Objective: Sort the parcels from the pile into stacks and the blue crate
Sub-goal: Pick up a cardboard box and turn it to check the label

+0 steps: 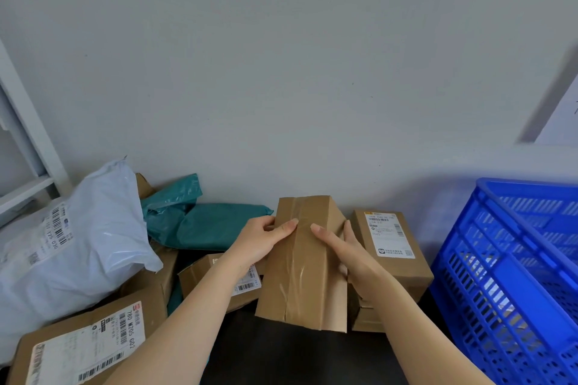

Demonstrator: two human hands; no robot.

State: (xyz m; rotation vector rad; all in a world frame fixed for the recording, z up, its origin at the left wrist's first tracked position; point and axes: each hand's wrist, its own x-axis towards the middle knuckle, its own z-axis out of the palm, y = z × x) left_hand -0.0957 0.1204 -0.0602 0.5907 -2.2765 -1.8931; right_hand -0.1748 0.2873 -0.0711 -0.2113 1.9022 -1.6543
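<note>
White plastic mailer [72, 247] tops the pile at left, over labelled cardboard boxes [84, 344] and teal mailers [215, 225]. At centre, the left hand [259, 241] and right hand [344, 253] grip opposite sides of a taped cardboard parcel [303, 262], held upright over the dark table [281, 353]. Behind the right hand, a labelled box [391, 247] rests on another. Blue crate [506, 275] stands far right; its contents are indistinct through the lattice.

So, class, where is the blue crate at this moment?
In the head view the blue crate stands at the far right, next to the labelled cardboard box, right of the taped parcel held by the left hand and right hand.
</note>
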